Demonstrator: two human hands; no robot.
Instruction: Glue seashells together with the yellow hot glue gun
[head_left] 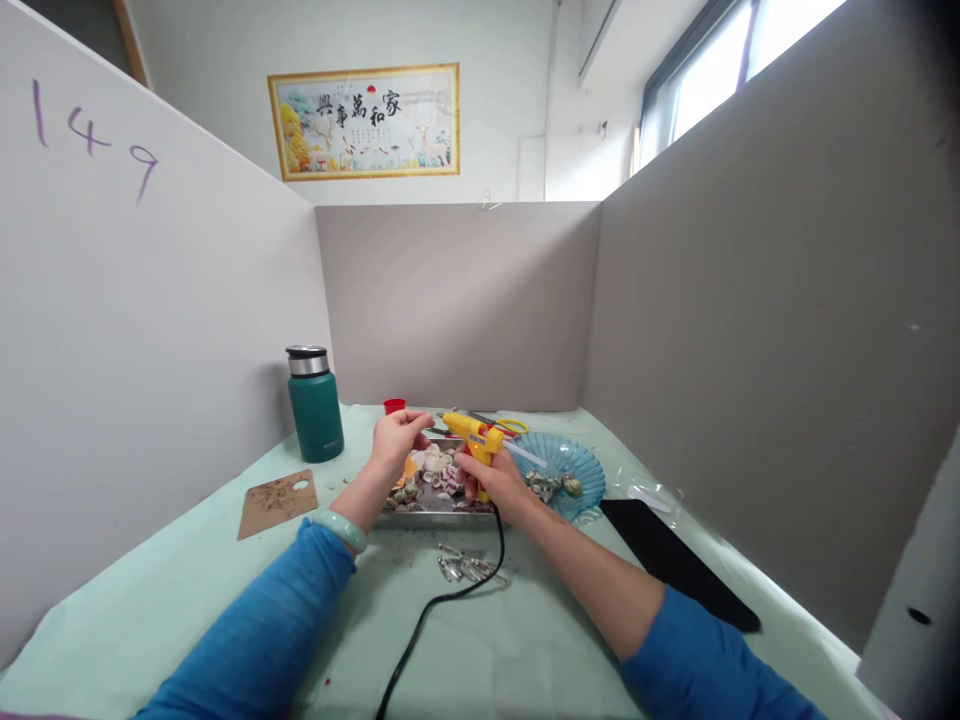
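Note:
In my right hand (491,478) is a yellow hot glue gun (474,432), its nozzle turned to the left and a clear glue stick (525,455) poking out of its back. My left hand (401,437) is just left of the nozzle, fingertips pinched together; whatever they hold is too small to make out. Below both hands lies a metal tray (435,521) with shells (448,482) and other small pieces in it. From the gun's handle a black cord (442,598) runs down toward me across the table.
Several metal clips (469,568) lie in front of the tray. A blue glass plate (589,470) with shell pieces and a black flat object (675,560) are on the right. To the left stand a green bottle (316,415) and a brown card (274,505). Grey partitions (457,300) enclose the table.

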